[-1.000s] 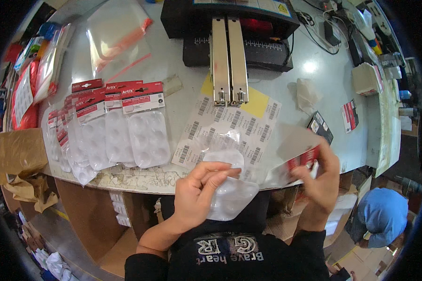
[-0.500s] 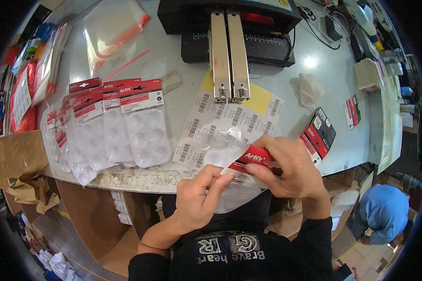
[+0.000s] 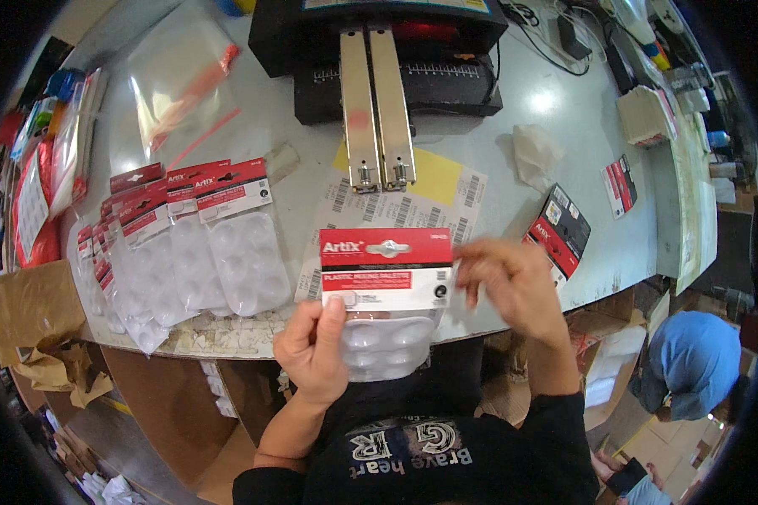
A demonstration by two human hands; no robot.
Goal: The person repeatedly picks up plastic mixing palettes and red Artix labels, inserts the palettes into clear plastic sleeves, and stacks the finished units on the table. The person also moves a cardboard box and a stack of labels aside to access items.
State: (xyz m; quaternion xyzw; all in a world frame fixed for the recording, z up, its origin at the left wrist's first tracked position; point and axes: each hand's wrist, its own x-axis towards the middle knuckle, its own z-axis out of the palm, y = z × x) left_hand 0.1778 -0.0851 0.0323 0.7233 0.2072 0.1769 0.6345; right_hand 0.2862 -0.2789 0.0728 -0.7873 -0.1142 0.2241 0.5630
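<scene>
Left hand (image 3: 316,353) gripped the clear plastic palette pack (image 3: 386,290) from below, thumb up on its red-and-white header card | right hand (image 3: 514,286) pinched the card's right edge, fingers curled | pack was held above the worktop (image 3: 564,126) edge, before the heat sealer (image 3: 379,59)

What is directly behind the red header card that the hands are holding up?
Behind the red header card lie white barcode label sheets on the grey table. How far they continue under it is hidden; a clear palette hangs below.
</scene>
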